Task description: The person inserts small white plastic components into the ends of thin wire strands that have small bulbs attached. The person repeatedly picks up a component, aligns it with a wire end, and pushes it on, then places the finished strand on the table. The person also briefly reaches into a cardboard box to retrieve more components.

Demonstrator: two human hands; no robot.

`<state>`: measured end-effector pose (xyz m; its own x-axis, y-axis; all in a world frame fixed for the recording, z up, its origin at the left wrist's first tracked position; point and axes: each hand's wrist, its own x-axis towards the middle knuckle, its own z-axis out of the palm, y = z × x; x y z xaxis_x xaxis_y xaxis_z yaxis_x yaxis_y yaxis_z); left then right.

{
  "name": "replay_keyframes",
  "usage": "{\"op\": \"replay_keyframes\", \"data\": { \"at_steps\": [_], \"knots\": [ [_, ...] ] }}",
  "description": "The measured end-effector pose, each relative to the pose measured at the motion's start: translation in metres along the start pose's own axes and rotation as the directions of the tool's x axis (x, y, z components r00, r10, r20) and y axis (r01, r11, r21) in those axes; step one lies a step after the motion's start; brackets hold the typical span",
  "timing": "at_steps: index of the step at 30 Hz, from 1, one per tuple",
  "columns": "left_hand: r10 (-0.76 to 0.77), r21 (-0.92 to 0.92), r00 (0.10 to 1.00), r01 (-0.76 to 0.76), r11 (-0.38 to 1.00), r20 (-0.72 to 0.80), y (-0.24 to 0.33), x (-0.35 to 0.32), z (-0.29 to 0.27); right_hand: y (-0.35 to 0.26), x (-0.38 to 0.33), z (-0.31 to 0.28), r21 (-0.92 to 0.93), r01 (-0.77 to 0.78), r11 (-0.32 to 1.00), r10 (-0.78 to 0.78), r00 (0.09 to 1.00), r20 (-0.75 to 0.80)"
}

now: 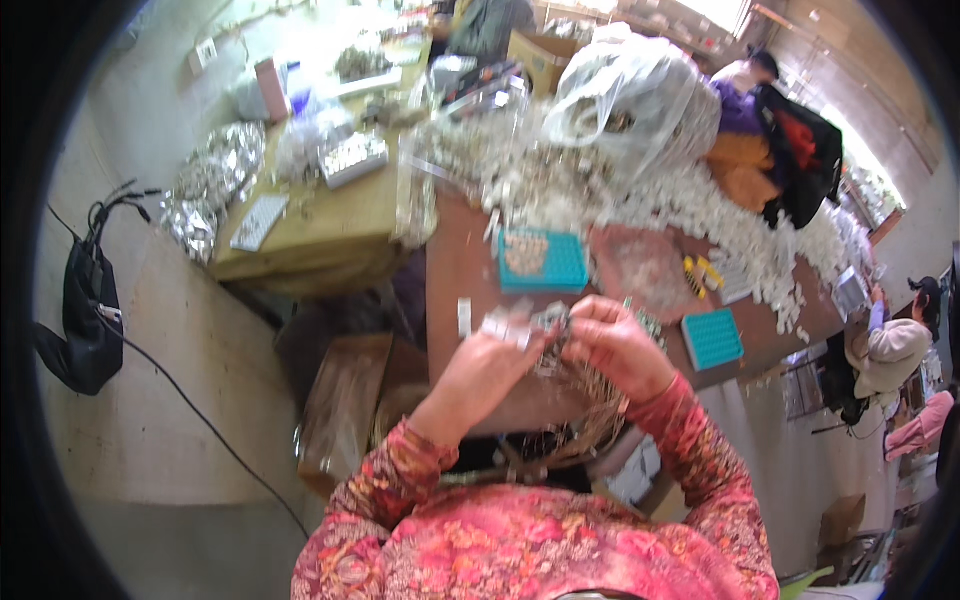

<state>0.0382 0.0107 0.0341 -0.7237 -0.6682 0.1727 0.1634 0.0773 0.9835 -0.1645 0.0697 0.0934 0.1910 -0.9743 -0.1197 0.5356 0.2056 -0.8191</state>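
Over the near edge of the brown table, my left hand (489, 362) and my right hand (622, 347) meet, fingers closed and pinched together. Between their fingertips is a small greyish piece (550, 318), too blurred to name. Something pale and shiny lies along the left fingers, smeared by motion. Below the hands a bundle of thin brown strands (597, 405) hangs past the table edge; whether it joins the grey piece cannot be seen. Just beyond stands a teal tray (572, 262) with tan pieces in it. A second teal tray (712, 340) lies right of my right hand.
A reddish cloth (640, 262) lies beyond my hands, beside yellow-handled pliers (700, 278). Heaps of small white pieces (690, 205) and a stuffed clear bag (635, 95) cover the far side. An open cardboard box (345, 400) stands low at left. Other people sit at right.
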Motion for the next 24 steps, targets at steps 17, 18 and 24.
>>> {"op": "replay_keyframes", "data": {
  "at_steps": [17,18,24],
  "knots": [
    [0.013,-0.338,0.92,-0.157,0.928,-0.392,0.019,-0.004,0.03,0.012,-0.007,0.01,-0.055,-0.015,0.998,0.011,0.996,-0.085],
    [0.002,-0.348,0.91,-0.16,0.924,-0.414,0.019,-0.004,0.031,0.012,-0.007,0.012,-0.078,-0.012,0.997,0.005,0.996,-0.093],
    [-0.008,-0.324,0.898,-0.151,0.934,-0.439,0.021,-0.003,0.035,0.018,-0.009,0.027,-0.454,0.104,0.885,-0.209,0.96,-0.186]
  ]
}}
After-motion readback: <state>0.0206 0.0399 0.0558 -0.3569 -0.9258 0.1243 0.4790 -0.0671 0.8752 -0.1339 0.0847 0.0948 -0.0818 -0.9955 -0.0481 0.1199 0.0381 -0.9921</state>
